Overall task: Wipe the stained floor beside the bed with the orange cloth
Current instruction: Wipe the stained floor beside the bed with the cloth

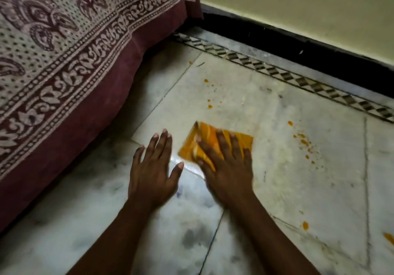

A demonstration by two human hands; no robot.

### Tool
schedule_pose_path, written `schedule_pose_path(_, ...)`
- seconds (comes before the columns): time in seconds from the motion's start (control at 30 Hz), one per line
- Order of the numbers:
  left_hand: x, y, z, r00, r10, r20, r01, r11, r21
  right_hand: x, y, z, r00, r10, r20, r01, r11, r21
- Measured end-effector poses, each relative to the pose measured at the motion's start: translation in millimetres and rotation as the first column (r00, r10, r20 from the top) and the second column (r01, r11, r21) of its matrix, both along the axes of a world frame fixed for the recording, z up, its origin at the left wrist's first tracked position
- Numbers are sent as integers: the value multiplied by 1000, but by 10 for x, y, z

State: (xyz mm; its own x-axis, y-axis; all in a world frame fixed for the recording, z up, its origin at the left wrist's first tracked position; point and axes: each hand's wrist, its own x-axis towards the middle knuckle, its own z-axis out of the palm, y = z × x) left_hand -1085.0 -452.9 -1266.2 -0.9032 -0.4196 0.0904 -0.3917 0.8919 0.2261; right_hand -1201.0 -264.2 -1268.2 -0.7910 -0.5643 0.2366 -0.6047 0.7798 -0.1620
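An orange cloth (pixel 207 135), folded flat, lies on the pale marble floor (pixel 277 168) beside the bed (pixel 64 61). My right hand (pixel 226 164) presses flat on top of the cloth, fingers spread, covering its near half; hand and cloth look motion-blurred. My left hand (pixel 152 168) rests flat on the bare floor just left of the cloth, fingers apart, holding nothing. Orange stain spots (pixel 210 106) dot the floor beyond the cloth, with more orange splatter (pixel 303 141) to its right.
The bed with a maroon patterned cover fills the left side, its edge hanging close to the floor. A patterned tile border (pixel 277 74) and black skirting (pixel 298 46) run along the yellow wall at the back. Further orange blobs (pixel 305 225) lie at the near right.
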Motion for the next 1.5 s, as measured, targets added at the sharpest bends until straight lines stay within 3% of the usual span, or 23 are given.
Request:
schedule_pose_path(0.03, 4, 3, 4, 1000, 5, 4, -5, 1000, -10, 29, 201, 12, 1000, 9, 8, -9, 1000, 2)
schedule_pose_path(0.1, 3, 5, 12, 1000, 7, 16, -7, 1000, -11, -165, 358, 11, 991, -124, 43, 124, 992, 7)
schedule_pose_path(0.17, 3, 11, 0, 1000, 7, 19, -7, 1000, 1, -500, 76, 40, 936, -345, 68, 347, 938, -14)
schedule_pose_path(0.23, -9, 4, -21, 1000, 7, 29, -7, 1000, -1, -818, -439, 47, 875, -453, 171, 466, 884, -40)
schedule_pose_path(0.33, -15, -13, -14, 1000, 12, 26, -13, 1000, 12, -853, -925, 7, 935, -297, 192, 303, 953, -1)
schedule_pose_path(0.4, -8, 9, -19, 1000, 4, 27, -4, 1000, 26, -619, -713, -24, 991, -102, 90, 102, 995, 4)
schedule_pose_path(0.47, -9, -11, 28, 1000, 13, 24, -14, 999, 51, -413, -295, 4, 996, 3, 95, -6, 999, 31)
schedule_pose_path(0.57, -23, -14, 68, 1000, 12, 29, -14, 998, 60, -582, -85, 32, 964, -239, 113, 237, 971, 23)
schedule_pose_path(0.67, -4, -18, 37, 999, -1, 43, -1, 999, 46, -1045, -634, 72, 864, -461, 205, 470, 882, 1)
schedule_pose_path(0.77, 3, -27, 23, 999, 10, 38, -12, 999, 42, -1378, -1196, 81, 892, -312, 327, 332, 943, -6)
schedule_pose_path(0.87, -13, -18, 24, 1000, 16, 25, -17, 999, 34, -1119, -1283, 18, 968, -196, 158, 202, 979, -23)
schedule_pose_path(0.97, -3, -1, 69, 999, 16, 27, -18, 999, 51, -760, -748, 14, 998, 35, 45, -37, 999, 26)
schedule_pose_path(1.07, -6, -16, 102, 999, 13, 36, -15, 998, 64, -1070, -486, 75, 984, -156, 88, 154, 988, 29)
schedule_pose_path(1.17, -9, 2, 79, 1000, 12, 22, -13, 998, 58, -1644, -1050, 172, 880, -389, 274, 382, 921, 79)
schedule_pose_path(1.23, -10, -3, 71, 1000, 10, 14, -11, 998, 65, -1927, -1535, 242, 846, -368, 386, 361, 928, 95)
schedule_pose_path(1.33, -9, -12, 87, 1000, 17, 13, -18, 997, 71, -1914, -1802, 211, 916, -183, 356, 157, 982, 103)
schedule_pose_path(1.43, -14, -5, 117, 1000, 21, -1, -20, 996, 87, -1566, -1334, 153, 974, -3, 226, -27, 992, 127)
schedule_pose_path(1.5, -12, -3, 113, 1000, 27, -10, -26, 995, 101, -1484, -962, 150, 977, -11, 212, -15, 993, 119)
